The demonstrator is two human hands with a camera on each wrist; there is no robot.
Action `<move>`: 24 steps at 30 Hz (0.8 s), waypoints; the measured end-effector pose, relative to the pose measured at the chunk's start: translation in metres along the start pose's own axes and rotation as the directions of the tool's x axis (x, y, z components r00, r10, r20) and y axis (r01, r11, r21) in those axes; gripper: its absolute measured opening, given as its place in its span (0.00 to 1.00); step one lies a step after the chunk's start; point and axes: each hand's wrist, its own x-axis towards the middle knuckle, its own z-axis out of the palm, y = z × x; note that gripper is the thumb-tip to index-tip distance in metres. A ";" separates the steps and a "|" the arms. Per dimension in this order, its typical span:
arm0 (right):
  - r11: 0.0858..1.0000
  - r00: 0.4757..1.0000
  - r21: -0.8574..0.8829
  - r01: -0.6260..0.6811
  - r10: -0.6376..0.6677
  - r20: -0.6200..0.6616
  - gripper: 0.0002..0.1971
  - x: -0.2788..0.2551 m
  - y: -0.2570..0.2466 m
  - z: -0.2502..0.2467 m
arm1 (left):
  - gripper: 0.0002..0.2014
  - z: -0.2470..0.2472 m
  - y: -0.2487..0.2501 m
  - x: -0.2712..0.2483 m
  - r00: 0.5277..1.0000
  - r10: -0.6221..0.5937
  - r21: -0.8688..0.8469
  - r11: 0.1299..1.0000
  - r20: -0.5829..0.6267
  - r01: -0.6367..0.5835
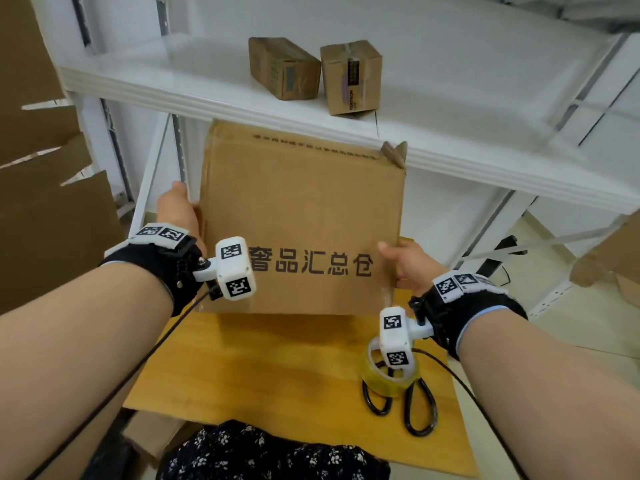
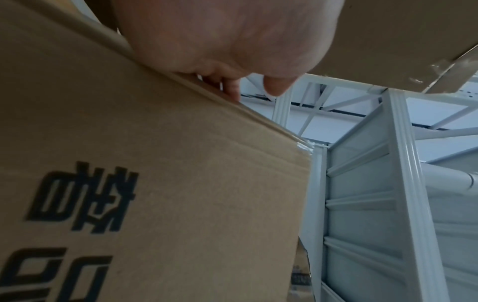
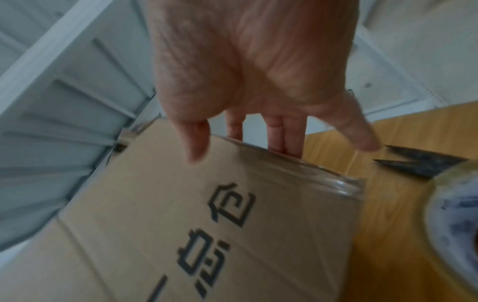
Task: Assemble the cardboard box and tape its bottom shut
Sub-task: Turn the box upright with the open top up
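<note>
Nearest us, our left hand [image 1: 176, 209] and right hand [image 1: 407, 265] grip the cardboard box [image 1: 301, 216] by opposite side edges, fingers [image 3: 284, 134] curled behind, above the bench [image 1: 277, 358]; tape roll [image 1: 389, 374] and scissors [image 1: 415, 407] lie alongside.

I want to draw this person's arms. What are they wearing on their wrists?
Bare forearms, no sleeves. Each wrist has a black strap with a pale blue edge, white blocks printed with black-and-white square codes, and a thin black cable trailing back. The left hand and right hand are bare, with no gloves or rings showing.
</note>
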 end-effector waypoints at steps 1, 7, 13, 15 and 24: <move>1.000 0.999 0.014 0.024 -0.023 -0.026 0.21 0.000 0.002 0.001 | 0.21 -0.001 -0.002 0.002 1.000 0.001 -0.040 0.999 0.017 -0.001; 1.000 0.996 0.022 -0.009 0.011 -0.091 0.25 -0.003 0.007 0.004 | 0.50 -0.007 -0.018 0.028 0.996 -0.048 -0.009 0.999 0.080 0.049; 0.994 0.990 -0.106 0.006 -0.021 -0.139 0.23 -0.001 0.018 -0.001 | 0.34 0.005 0.000 -0.033 0.995 -0.017 0.167 0.986 0.099 0.000; 0.981 0.980 -0.193 0.016 -0.054 -0.190 0.24 0.000 0.019 0.000 | 0.28 0.008 -0.003 -0.034 0.991 0.002 0.164 0.986 0.133 -0.024; 0.998 0.984 0.007 0.061 -0.059 -0.165 0.30 -0.010 -0.017 -0.006 | 0.56 0.024 0.012 -0.010 0.999 0.033 0.295 0.955 0.028 -0.040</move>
